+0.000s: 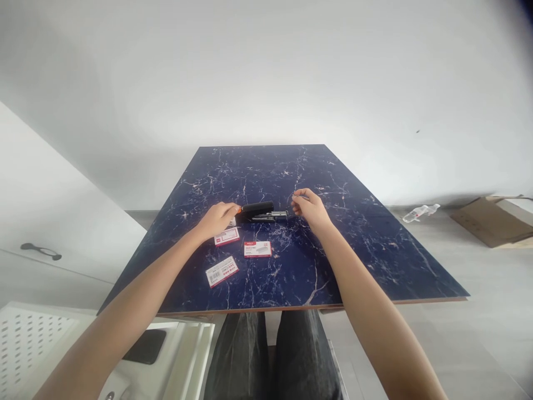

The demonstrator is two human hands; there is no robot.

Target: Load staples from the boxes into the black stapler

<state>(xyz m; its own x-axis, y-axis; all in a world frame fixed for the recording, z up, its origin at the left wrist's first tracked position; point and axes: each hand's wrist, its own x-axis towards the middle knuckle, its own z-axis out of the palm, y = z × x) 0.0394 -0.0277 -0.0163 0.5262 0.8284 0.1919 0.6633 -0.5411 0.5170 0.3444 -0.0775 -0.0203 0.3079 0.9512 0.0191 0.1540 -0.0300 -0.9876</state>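
A black stapler lies on the dark blue marbled table, its top raised from the base and its metal staple tray pointing right. My left hand is closed around the stapler's rear end, where a bit of orange shows by the thumb. Just right of the stapler's front, my right hand hovers with fingertips pinched together; whatever is between them is too small to make out. Three small red-and-white staple boxes lie nearer me: one box beside my left hand, another box right of it, and a third box closest.
The blue table reaches back to a white wall. On the floor to the right are a clear plastic bottle and flattened cardboard. A white cabinet stands left, and a white unit with a dark phone-like object is below it.
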